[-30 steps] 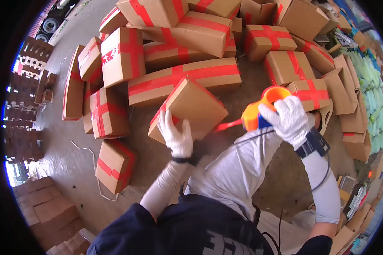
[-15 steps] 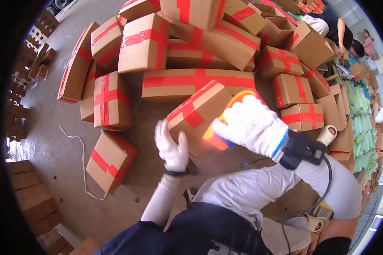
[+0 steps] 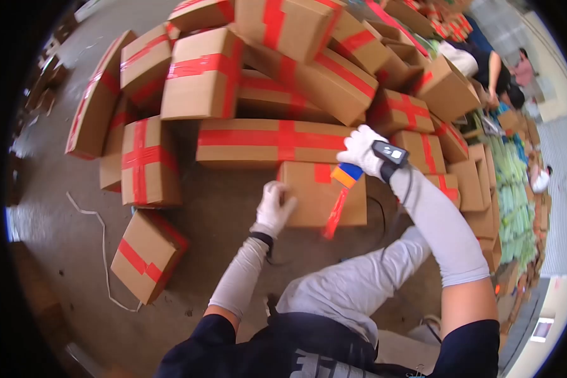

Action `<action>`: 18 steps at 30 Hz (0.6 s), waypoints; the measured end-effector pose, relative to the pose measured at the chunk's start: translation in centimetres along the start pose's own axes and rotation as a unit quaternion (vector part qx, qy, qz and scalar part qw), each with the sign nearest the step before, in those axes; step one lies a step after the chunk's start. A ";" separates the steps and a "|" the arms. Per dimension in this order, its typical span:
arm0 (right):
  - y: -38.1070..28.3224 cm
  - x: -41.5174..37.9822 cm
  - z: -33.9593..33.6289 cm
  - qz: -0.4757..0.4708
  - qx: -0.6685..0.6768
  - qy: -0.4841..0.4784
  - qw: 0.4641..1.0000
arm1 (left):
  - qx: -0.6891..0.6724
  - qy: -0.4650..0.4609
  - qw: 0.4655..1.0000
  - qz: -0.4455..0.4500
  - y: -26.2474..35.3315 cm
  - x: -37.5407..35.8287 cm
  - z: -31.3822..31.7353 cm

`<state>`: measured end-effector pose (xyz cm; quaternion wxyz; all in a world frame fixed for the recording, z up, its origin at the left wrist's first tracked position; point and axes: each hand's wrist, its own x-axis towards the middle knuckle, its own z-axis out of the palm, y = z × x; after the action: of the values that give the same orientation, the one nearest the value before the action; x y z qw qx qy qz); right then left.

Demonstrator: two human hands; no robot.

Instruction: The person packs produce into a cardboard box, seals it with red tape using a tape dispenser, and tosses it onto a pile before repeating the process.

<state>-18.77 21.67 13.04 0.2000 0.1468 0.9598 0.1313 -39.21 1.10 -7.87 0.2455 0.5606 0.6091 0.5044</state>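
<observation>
A taped box lies alone on the floor at near left. The gloved left hand presses flat on the left edge of the carton; the right hand grips the tape dispenser at its far right corner, red tape trailing down. Best to brace the carton firmly and pull the tape taut and straight

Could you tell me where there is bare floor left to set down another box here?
Bare concrete floor lies left of the lone taped box, around the white cord. Behind the box being taped, the pile of boxes is crowded.
</observation>
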 end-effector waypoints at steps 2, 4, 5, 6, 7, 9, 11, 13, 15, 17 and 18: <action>0.7 -4.9 3.9 0.039 0.010 -0.102 0.994 | -0.058 -0.100 0.984 -0.139 0.2 3.0 -0.6; 0.3 -9.5 9.3 0.106 0.051 -0.085 0.989 | -0.190 -0.108 0.961 -0.171 -0.7 3.5 0.2; -0.2 -11.5 11.0 0.169 0.077 -0.041 0.982 | -0.258 -0.090 0.952 -0.135 -2.4 3.0 1.6; -0.1 -12.8 13.4 0.207 0.053 0.031 0.976 | -0.190 -0.095 0.969 -0.128 -4.3 2.4 2.8; -0.7 -13.8 15.6 0.244 0.037 0.099 0.964 | -0.121 -0.091 0.981 -0.118 -2.7 3.4 3.0; -0.9 -13.8 13.1 0.264 0.023 0.209 0.941 | 0.027 -0.098 0.988 -0.114 2.9 4.2 1.6; 1.1 -12.0 7.0 0.211 -0.010 0.333 0.919 | 0.049 -0.126 0.983 -0.122 3.1 4.7 1.1; 2.4 -9.2 3.0 0.088 -0.032 0.366 0.926 | 0.064 -0.134 0.978 -0.145 4.0 5.6 0.8; 1.8 -5.8 -0.2 0.013 -0.020 0.388 0.922 | 0.247 -0.134 0.958 -0.065 3.9 8.3 1.7; 0.6 -3.2 0.5 0.019 -0.023 0.422 0.906 | 0.309 -0.208 0.925 -0.081 4.1 11.5 4.2; -0.2 -3.4 -0.6 0.048 -0.021 0.357 0.933 | 0.310 -0.201 0.923 -0.111 5.0 12.1 6.0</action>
<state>-16.05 20.24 14.71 -0.1589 0.1324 0.9567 0.2046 -34.90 13.66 -2.40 0.2312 0.6270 0.7313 0.1364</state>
